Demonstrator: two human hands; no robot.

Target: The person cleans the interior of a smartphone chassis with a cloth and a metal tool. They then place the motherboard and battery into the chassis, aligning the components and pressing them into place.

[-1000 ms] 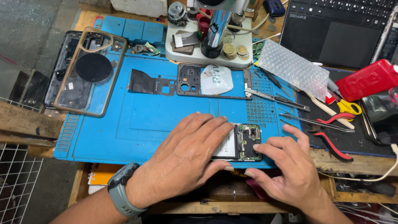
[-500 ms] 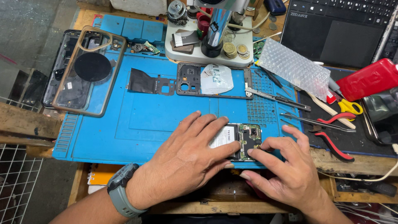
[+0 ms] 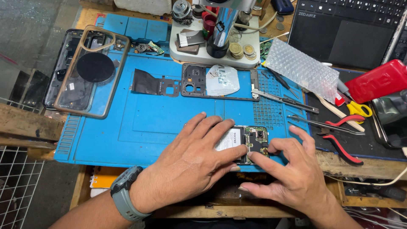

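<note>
Near the front edge of the blue mat (image 3: 127, 127), the opened phone (image 3: 250, 142) has barely shifted: the left hand (image 3: 190, 165) stays spread flat over it while the right hand (image 3: 292, 174) has crept its pinched fingertips onto the exposed circuit board

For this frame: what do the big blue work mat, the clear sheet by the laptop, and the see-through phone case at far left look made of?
Blue work mat: probably silicone or rubber; matte, with moulded grid and compartments. Clear bubbled sheet: plastic bubble wrap; rows of glossy air pockets. See-through phone case with tan rim: likely clear plastic, glossy, since the parts beneath show through it. The opened phone under both hands shows bare circuit board.
</note>
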